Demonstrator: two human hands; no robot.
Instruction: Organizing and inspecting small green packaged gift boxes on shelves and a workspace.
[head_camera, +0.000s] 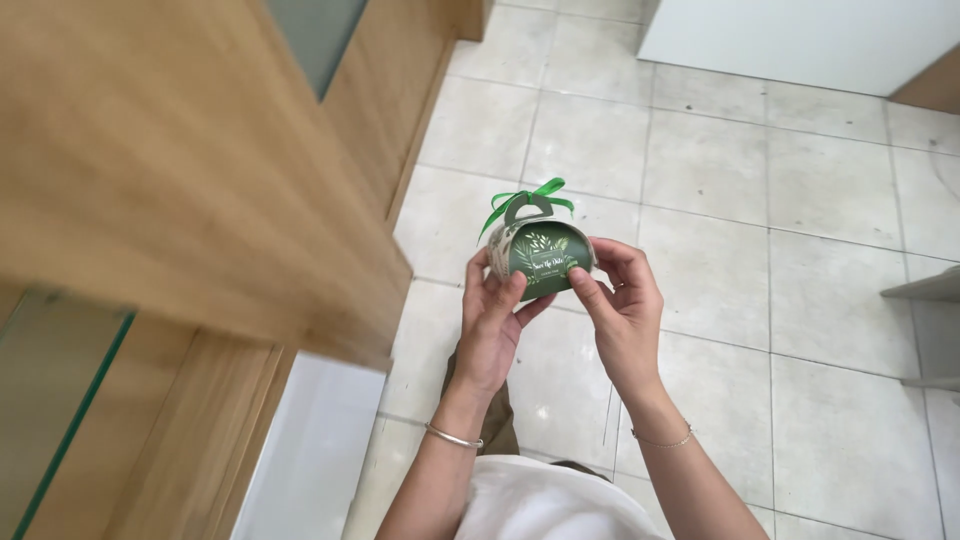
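from the head view we see both hands raised over the tiled floor (720, 200). the left hand (490, 315) grasps the small green gift box (535, 255) from the side, and the right hand (620, 305) pinches its front edge. a green ribbon (525, 198) tops the box, and a pale leaf print marks its front. a wooden shelf (180, 160) stands at left.

Both arms bare, no sleeves seen. Thin silver bangle (453, 437) worn on left wrist; fine chain bracelet (662, 439) worn on right wrist. White top (545, 505) seen at bottom edge, olive-brown trousers (497, 420) below it.
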